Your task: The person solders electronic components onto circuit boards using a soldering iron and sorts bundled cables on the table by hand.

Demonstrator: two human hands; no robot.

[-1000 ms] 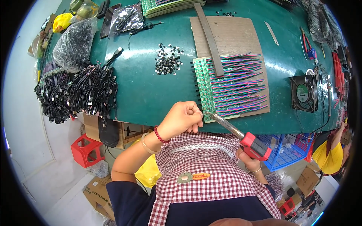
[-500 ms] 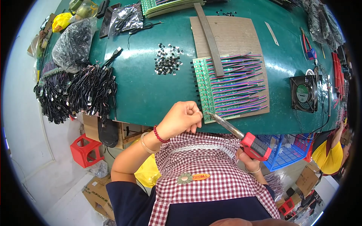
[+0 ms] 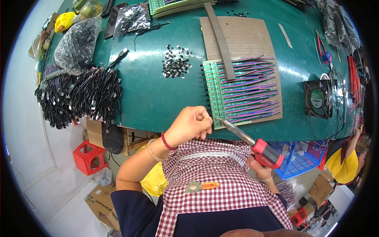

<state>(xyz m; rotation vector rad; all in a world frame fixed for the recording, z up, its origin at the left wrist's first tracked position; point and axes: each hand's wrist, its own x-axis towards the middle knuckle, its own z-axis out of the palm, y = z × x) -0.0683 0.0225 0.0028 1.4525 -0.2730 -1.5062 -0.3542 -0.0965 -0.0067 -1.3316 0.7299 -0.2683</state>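
At the near left corner of a green circuit board panel (image 3: 216,100), my left hand (image 3: 192,123) is closed in a pinch. Whatever sits between its fingertips is too small or hidden to name. A red and black soldering iron (image 3: 267,153) is gripped in my right hand (image 3: 259,170), partly hidden below the handle. Its metal tip points left and reaches the panel's near corner, close by my left fingertips. Rows of blue, red and black wires (image 3: 250,93) run rightward from the panel. Small black parts line its left edge. A flat metal bar (image 3: 219,39) lies across its upper part.
Under the panel is a brown board (image 3: 244,37). Loose small black connectors (image 3: 176,62) lie left of it. Bundled black cables (image 3: 96,93) cover the table's left end. A square fan (image 3: 318,98) stands at right, with pliers (image 3: 323,51) behind. A blue crate (image 3: 300,158) sits below the edge.
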